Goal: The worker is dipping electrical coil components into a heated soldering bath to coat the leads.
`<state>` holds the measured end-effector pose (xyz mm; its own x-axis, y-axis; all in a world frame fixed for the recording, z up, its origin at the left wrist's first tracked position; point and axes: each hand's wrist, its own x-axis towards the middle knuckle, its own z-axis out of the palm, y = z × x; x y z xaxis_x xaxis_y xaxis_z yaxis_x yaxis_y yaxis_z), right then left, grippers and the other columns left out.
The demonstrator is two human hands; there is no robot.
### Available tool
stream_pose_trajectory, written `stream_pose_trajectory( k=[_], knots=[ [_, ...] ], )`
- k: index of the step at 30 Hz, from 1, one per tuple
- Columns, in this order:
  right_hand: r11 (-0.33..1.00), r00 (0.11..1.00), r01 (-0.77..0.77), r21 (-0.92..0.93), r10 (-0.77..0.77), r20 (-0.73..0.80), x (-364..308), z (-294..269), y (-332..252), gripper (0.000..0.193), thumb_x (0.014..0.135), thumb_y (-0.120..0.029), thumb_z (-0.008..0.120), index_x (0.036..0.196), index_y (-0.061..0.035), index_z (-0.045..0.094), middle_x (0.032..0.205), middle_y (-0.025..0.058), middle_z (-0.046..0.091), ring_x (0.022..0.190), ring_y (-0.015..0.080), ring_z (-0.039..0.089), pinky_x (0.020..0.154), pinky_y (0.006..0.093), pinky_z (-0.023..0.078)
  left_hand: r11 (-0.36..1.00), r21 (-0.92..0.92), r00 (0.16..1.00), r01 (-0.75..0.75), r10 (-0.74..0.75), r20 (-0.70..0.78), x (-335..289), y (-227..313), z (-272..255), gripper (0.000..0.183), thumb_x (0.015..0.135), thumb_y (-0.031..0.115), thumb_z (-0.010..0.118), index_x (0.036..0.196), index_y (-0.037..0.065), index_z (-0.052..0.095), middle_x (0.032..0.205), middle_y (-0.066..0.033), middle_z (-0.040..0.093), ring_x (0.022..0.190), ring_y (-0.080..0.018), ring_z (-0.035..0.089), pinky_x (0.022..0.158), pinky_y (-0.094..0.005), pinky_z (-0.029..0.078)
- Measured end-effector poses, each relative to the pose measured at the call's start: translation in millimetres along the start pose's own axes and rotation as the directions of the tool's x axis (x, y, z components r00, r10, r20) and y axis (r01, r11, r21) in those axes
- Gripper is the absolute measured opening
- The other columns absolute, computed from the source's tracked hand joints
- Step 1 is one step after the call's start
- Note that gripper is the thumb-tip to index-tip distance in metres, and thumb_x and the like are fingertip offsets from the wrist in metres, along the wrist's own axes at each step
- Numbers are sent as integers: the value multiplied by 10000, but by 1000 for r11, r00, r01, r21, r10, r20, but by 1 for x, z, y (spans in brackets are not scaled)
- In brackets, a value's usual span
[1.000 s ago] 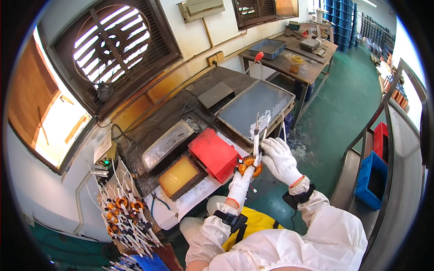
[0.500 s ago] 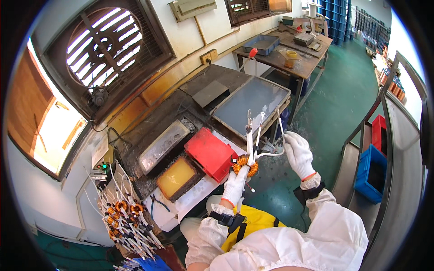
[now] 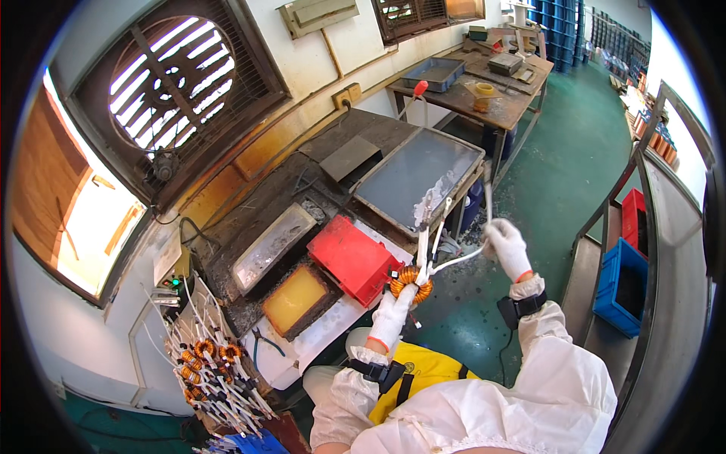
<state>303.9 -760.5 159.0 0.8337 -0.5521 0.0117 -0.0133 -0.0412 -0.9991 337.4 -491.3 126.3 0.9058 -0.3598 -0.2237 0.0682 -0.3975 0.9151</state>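
My left hand [image 3: 395, 312], in a white glove, grips an orange wound ring coil [image 3: 411, 281] with several white-sleeved leads [image 3: 428, 227] that stick upward. My right hand [image 3: 507, 244], also gloved, pinches one of these leads [image 3: 463, 259] and holds it out to the right, away from the bundle. The coil hangs in the air just off the bench's front edge, beside a red box [image 3: 350, 257]. Both forearms wear white sleeves and black wrist straps.
On the bench lie a shallow tray of yellow liquid [image 3: 299, 297], a grey metal tray [image 3: 271, 244] and a large flat metal plate [image 3: 418, 174]. A heap of similar coils [image 3: 214, 371] lies at lower left. Blue and red bins [image 3: 624, 272] stand on a rack at right.
My right hand has moved away from the coil to the right and pulled one lead out sideways. The left hand keeps the coil in about the same place.
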Motion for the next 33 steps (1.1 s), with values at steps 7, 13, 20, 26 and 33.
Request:
stream_pose_trajectory(
  k=[7,13,20,26,33],
  knots=[
    [957,994,110,267,-114,0,24,13,-49,222,905,-214,522,974,-6,552,766,38,593,606,93,560,582,243,492,995,15,991,94,-96,95,7,8,6,589,803,522,538,1070,-3,558,916,-117,627,755,-182,628,676,-311,477],
    [984,990,137,113,-138,-6,11,22,-52,337,927,-229,477,1166,8,491,953,86,612,662,102,568,627,236,483,764,-582,953,278,-144,267,1,7,1,467,880,421,488,1083,4,542,894,-90,617,702,-158,615,672,-264,507],
    [955,801,288,-70,-200,564,-49,73,15,511,940,-355,405,1327,-25,353,1163,116,525,990,192,543,846,314,452,643,-659,900,390,-114,421,5,-7,-2,416,942,398,379,1056,41,557,814,-76,630,633,-158,607,573,-275,503],
    [675,779,-512,530,106,618,-64,112,22,362,902,-224,504,1218,-52,474,1067,92,563,973,177,546,873,323,440,711,-619,916,334,-91,391,-6,7,-4,458,908,436,438,1062,27,577,790,-76,637,620,-132,601,560,-248,476],
    [766,848,-425,482,151,508,-63,140,18,315,894,-200,505,1149,-15,518,987,71,581,894,164,562,800,299,456,973,-171,985,152,-135,106,-16,9,-22,541,878,508,467,1107,18,459,731,-79,595,591,-157,583,536,-290,472]
  ],
)
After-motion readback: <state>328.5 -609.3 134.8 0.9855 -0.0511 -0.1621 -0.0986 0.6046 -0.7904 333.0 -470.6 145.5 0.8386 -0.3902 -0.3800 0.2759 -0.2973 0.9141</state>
